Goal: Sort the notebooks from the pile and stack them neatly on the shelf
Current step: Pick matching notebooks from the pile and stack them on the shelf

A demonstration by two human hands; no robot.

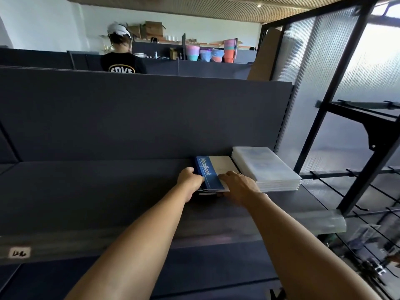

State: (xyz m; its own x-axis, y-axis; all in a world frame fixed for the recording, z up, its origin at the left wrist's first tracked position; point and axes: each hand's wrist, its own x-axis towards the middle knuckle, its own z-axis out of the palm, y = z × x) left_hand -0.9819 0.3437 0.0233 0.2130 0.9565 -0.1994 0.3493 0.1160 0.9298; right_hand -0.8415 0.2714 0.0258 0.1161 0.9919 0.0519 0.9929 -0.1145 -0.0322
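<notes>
we stand before a long dark shelf (108, 191) with a tall dark back panel (129, 118) behind it, and at the right there is a black metal frame (320, 135) with ribbed translucent panels. far behind the panel a person in a black shirt (123, 63) stands, turned away from us. at the right end of the shelf, against the back panel, lies a flat stack of notebooks in clear wrapping (266, 167). just to the left of it, almost touching, is a smaller stack of notebooks (213, 173); the top one has a blue band with the word "notebook" and a pale cover. our left hand (190, 178) holds the left edge of this smaller stack, with the fingers curled around the side. our right hand (240, 187) lies on the near right part of the same stack, the fingers bent over the top cover and the near edge. on the front lip of the shelf, at the near left, is a small white label (19, 253).
</notes>
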